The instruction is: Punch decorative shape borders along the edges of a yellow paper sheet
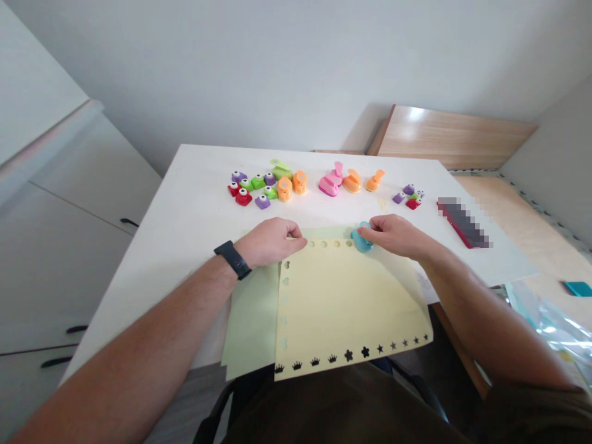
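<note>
A yellow sheet of paper (351,296) lies over a green sheet (254,314), its front edge hanging past the table. Crown, flower and star cut-outs line that front edge; heart-like holes run down its left side and round holes along the top. My left hand (277,242), with a dark watch band on its wrist, pinches the sheet's top left corner. A blue craft punch (363,239) sits at the sheet's top edge, right of the round holes. My right hand (391,234) is closed on it, thumb and fingers at its right side.
Small purple, green and red punches (258,181) cluster at the back left, near larger orange punches (285,188). Pink punches (330,184) and more orange ones (375,180) stand farther right. A red-edged item (456,228), partly pixelated, lies at the right on the white table (161,228).
</note>
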Demonstrator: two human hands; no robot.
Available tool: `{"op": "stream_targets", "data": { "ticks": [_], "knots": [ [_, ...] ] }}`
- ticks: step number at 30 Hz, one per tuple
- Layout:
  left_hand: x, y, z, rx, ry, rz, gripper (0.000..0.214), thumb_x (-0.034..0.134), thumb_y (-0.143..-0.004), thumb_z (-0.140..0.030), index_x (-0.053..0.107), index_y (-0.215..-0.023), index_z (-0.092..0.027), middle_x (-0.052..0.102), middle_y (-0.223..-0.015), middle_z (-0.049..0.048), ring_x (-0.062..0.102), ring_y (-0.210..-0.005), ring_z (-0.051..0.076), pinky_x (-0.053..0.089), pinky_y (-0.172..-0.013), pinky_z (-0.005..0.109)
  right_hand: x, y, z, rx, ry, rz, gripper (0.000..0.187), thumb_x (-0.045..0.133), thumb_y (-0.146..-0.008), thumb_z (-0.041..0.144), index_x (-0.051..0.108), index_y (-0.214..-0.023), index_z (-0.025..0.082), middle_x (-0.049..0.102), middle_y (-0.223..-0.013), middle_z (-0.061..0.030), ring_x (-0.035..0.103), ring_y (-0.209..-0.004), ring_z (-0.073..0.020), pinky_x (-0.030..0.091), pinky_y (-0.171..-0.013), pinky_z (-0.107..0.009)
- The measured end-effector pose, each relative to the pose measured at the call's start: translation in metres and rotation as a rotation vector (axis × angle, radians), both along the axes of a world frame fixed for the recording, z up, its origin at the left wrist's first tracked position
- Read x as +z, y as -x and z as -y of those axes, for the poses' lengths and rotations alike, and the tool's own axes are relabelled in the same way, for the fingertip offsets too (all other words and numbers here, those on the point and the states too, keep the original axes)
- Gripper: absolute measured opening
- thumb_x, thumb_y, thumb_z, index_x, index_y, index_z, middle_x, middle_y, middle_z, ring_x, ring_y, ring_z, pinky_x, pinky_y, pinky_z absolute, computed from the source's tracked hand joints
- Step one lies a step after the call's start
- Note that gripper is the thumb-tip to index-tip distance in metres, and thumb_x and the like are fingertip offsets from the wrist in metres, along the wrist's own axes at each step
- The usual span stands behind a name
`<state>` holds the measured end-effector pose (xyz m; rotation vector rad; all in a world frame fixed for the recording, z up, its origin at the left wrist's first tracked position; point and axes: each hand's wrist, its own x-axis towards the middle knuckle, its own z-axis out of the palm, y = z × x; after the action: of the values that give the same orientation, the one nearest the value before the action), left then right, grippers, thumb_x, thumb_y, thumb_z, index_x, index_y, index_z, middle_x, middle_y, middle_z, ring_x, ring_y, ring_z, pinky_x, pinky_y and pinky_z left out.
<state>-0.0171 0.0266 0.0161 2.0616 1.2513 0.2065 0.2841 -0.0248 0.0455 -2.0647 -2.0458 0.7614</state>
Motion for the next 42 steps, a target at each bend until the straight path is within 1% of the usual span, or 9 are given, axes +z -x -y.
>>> {"op": "stream_targets", "data": {
  "ticks": [6,11,17,22,25,30,33,38,42],
  "knots": [
    [0.002,0.003,0.0,-0.007,0.013,0.027,0.028,0.06,-0.082,-0.048,0.071,-0.08,-0.022,0.075,-0.078,0.0007,0.068,-0.074,0.019,0.044,-0.065,0.028,-0.001,-0.011,0.001,-0.07,-0.016,-0.019,0.052,0.054,-0.088,0.067,0.053,-0.065,0.021,0.045,-0.06,0.0014,0.04,-0.058,-0.013,0.028,-0.055,-0.031],
    [0.007,0.008,0.0,-0.014,0.017,0.032,0.03,0.059,-0.084,-0.05,0.071,-0.082,-0.023,0.075,-0.077,0.0005,0.067,-0.072,0.019,0.044,-0.064,0.028,-0.002,-0.017,0.002,-0.069,-0.013,-0.021,0.052,0.053,-0.089,0.068,0.053,-0.066,0.02,0.047,-0.061,0.0006,0.041,-0.059,-0.0133,0.028,-0.055,-0.031],
    [0.012,0.013,-0.002,-0.006,0.053,0.002,0.029,0.061,-0.081,-0.049,0.071,-0.081,-0.022,0.074,-0.075,0.0005,0.067,-0.071,0.018,0.044,-0.063,0.027,-0.001,-0.015,0.003,-0.064,-0.005,-0.001,0.052,0.052,-0.09,0.067,0.055,-0.067,0.02,0.048,-0.063,0.0005,0.042,-0.059,-0.0134,0.028,-0.055,-0.031],
    [0.016,0.016,0.0,-0.038,0.07,-0.04,0.027,0.062,-0.079,-0.048,0.07,-0.08,-0.022,0.071,-0.068,-0.0001,0.062,-0.062,0.017,0.04,-0.058,0.028,0.0,-0.01,0.005,-0.032,-0.006,0.031,0.051,0.053,-0.09,0.065,0.049,-0.064,0.021,0.044,-0.06,0.0017,0.039,-0.058,-0.0128,0.027,-0.054,-0.031],
    [0.017,0.016,0.001,-0.067,0.066,-0.049,0.027,0.063,-0.08,-0.048,0.07,-0.081,-0.022,0.071,-0.069,-0.0002,0.06,-0.061,0.016,0.039,-0.058,0.027,0.0,-0.009,0.006,-0.016,0.005,0.035,0.051,0.052,-0.091,0.065,0.047,-0.065,0.021,0.044,-0.059,0.0021,0.038,-0.058,-0.0126,0.028,-0.055,-0.031],
    [0.019,0.016,0.001,-0.088,0.066,-0.071,0.038,0.064,-0.079,-0.06,0.071,-0.076,-0.023,0.071,-0.071,0.0004,0.061,-0.066,0.017,0.038,-0.059,0.028,-0.001,-0.007,0.007,-0.013,0.014,0.032,0.051,0.052,-0.09,0.066,0.047,-0.065,0.021,0.045,-0.06,0.0019,0.038,-0.058,-0.0128,0.028,-0.055,-0.031],
    [0.021,0.014,0.003,-0.094,0.039,-0.091,0.045,0.061,-0.08,-0.065,0.069,-0.069,-0.023,0.068,-0.066,0.0003,0.058,-0.063,0.017,0.036,-0.058,0.029,0.0,-0.006,0.007,-0.006,0.02,0.021,0.05,0.053,-0.09,0.065,0.048,-0.066,0.021,0.045,-0.061,0.0017,0.039,-0.059,-0.013,0.028,-0.055,-0.03],
    [0.018,0.011,0.004,-0.087,-0.031,-0.097,0.045,0.058,-0.083,-0.062,0.067,-0.062,-0.023,0.064,-0.06,-0.0005,0.055,-0.06,0.017,0.034,-0.059,0.03,-0.002,-0.006,0.007,0.006,0.014,0.002,0.051,0.053,-0.089,0.067,0.048,-0.066,0.021,0.044,-0.061,0.0015,0.038,-0.059,-0.0131,0.027,-0.055,-0.03],
    [0.016,0.01,0.004,-0.104,-0.064,-0.066,0.043,0.058,-0.084,-0.059,0.067,-0.062,-0.023,0.061,-0.057,-0.0012,0.055,-0.061,0.016,0.034,-0.06,0.03,-0.003,-0.007,0.008,0.009,0.018,0.0,0.052,0.052,-0.09,0.067,0.048,-0.066,0.021,0.044,-0.061,0.002,0.038,-0.059,-0.0129,0.027,-0.055,-0.03]
  ]
}}
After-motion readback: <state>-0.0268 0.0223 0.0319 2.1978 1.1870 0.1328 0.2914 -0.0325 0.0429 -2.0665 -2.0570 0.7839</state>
